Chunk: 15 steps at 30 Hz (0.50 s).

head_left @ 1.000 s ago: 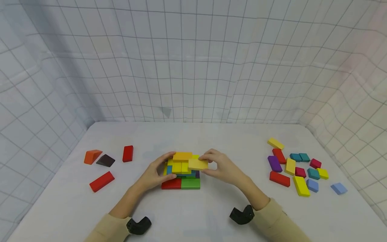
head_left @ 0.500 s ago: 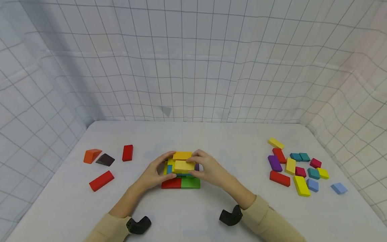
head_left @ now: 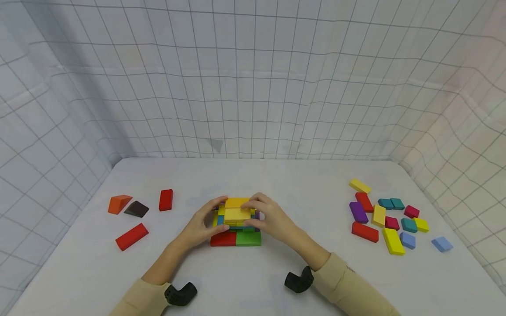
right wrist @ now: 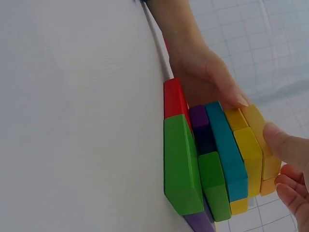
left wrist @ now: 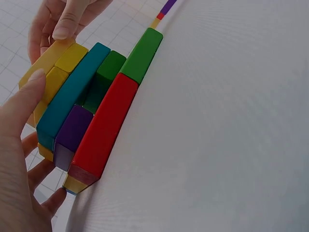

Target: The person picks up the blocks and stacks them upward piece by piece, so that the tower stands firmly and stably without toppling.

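A layered stack of coloured wooden blocks stands mid-table, its front base made of a red block point(head_left: 223, 239) and a green block point(head_left: 248, 239). Above these, the left wrist view shows a purple block point(left wrist: 75, 128), a dark green block point(left wrist: 103, 79) and a long teal block point(left wrist: 72, 99). My right hand point(head_left: 273, 221) pinches the right end of a pale yellow block point(head_left: 236, 217) lying on the top layer, in front of an orange-yellow block point(head_left: 237, 202). My left hand point(head_left: 200, 226) grips the stack's left side, thumb in front near the yellow blocks, fingers behind.
To the right lies a loose group of blocks, among them a purple block point(head_left: 358, 212), a red block point(head_left: 365, 231) and a yellow block point(head_left: 393, 241). On the left are red blocks point(head_left: 132, 236), an orange wedge point(head_left: 119, 204) and a dark wedge point(head_left: 136, 209).
My right hand has moved left with the pale yellow block, from the stack's right side onto its top in front of the orange-yellow block. My left hand has stayed at the stack.
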Tool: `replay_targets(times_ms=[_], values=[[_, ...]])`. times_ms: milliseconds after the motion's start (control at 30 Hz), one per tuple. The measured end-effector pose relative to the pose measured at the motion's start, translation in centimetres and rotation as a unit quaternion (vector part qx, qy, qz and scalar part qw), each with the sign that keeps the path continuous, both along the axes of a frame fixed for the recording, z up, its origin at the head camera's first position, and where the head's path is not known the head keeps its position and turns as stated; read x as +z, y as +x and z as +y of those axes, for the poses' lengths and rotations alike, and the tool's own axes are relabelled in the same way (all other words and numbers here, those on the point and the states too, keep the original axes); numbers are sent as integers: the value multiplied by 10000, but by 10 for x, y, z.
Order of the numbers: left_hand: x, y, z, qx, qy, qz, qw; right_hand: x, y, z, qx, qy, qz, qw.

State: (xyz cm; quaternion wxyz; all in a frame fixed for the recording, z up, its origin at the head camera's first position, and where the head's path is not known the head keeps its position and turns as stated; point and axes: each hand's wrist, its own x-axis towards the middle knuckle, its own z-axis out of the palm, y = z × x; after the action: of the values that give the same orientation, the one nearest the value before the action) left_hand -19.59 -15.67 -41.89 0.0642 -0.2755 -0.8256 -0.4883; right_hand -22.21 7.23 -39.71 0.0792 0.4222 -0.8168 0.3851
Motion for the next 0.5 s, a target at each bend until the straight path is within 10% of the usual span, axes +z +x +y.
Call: replay_targets(times_ms=[500], values=[[1,0,6,36,45,438,9990,-7,-15,12,270,260,-1014,9941]])
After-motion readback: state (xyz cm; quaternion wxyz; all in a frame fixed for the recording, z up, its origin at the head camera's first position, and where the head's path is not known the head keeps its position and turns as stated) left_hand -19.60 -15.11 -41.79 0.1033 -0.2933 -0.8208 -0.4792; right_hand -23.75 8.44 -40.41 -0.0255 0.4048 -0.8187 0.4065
